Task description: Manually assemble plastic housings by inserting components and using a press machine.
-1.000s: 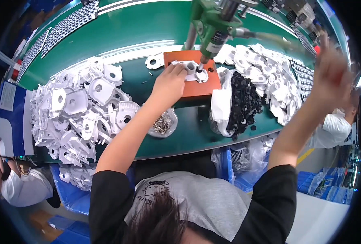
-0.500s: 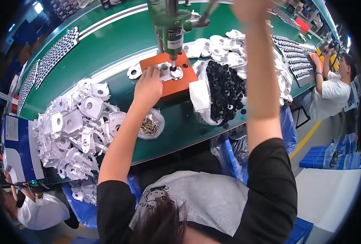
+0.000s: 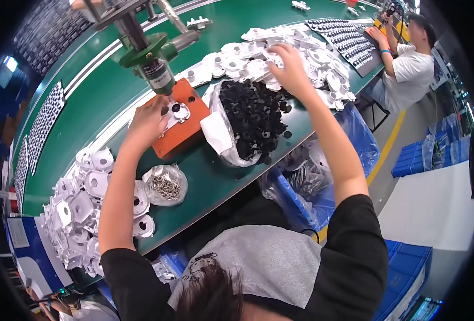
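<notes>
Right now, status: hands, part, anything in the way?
Left hand at white part on orange block, grip unclear. Right hand open at white pile. Green press head near left hand; black heap between hands.

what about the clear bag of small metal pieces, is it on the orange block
No, the bag rests on the green tabletop, in front of the orange block.

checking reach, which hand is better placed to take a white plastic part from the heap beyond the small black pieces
Likely right: the right hand, open, is at that white heap, while the left hand is at a white part on the orange rectangular block.
</notes>
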`<state>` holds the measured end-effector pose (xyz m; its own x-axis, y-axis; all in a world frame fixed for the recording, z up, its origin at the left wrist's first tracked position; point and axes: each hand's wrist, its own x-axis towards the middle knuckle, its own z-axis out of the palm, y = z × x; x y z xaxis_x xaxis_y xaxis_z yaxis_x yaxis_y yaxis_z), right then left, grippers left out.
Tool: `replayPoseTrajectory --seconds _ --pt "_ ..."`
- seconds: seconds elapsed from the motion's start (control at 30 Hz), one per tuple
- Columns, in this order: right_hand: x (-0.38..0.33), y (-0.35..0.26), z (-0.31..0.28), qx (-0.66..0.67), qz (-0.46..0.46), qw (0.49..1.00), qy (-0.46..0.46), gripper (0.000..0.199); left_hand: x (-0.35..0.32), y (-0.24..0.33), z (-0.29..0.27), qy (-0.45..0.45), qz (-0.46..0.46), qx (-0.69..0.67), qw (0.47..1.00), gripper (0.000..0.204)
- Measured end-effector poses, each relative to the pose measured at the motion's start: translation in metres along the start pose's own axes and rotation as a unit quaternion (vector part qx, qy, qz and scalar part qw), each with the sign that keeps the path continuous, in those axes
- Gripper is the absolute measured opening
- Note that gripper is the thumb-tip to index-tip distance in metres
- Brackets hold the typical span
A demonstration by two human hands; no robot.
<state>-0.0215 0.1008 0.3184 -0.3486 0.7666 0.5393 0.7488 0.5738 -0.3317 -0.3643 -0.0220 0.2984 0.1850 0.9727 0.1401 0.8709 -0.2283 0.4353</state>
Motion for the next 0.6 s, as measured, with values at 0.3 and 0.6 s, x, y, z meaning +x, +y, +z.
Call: replayPoseTrajectory --seconds 0.3,0.6 --pt "-0.014 0.074 0.002 -0.278 0.055 0.950 -0.132 0.069 -0.005 0.011 -0.029 0.019 0.043 0.003 0.999 0.033" --pt "0.000 0.064 -0.019 -0.199 0.052 0.969 -0.138 0.065 0.021 -0.014 -0.051 -0.149 -0.055 -0.072 0.985 0.022"
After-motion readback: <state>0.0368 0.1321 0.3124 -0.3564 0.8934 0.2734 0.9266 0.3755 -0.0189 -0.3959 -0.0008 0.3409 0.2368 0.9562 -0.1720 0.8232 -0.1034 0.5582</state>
